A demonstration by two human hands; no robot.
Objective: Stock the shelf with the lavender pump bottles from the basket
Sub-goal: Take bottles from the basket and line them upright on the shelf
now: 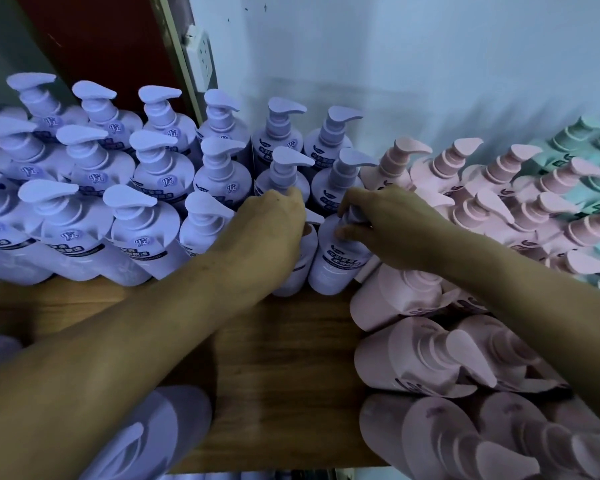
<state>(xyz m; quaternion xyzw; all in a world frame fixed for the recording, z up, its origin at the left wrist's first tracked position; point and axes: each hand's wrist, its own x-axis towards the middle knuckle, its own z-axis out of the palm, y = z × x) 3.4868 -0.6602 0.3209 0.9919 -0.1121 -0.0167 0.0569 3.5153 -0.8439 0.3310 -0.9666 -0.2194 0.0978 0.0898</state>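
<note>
Several lavender pump bottles (pixel 142 233) stand in rows on the wooden shelf (pixel 284 358), filling its left half back to the wall. My left hand (pixel 271 230) grips one lavender bottle (pixel 300 268) at the front of the rows; my hand hides most of its pump. Right beside it, my right hand (pixel 385 223) holds the pump neck of another lavender bottle (pixel 333 265), which stands upright on the shelf. The two bottles touch each other. The basket is out of view.
Pink pump bottles (pixel 426 358) crowd the shelf's right side, and teal ones (pixel 589 140) stand at the far right. More lavender bottles (pixel 146 441) show on a lower level at bottom left. A pale wall with a socket strip (pixel 200 57) lies behind.
</note>
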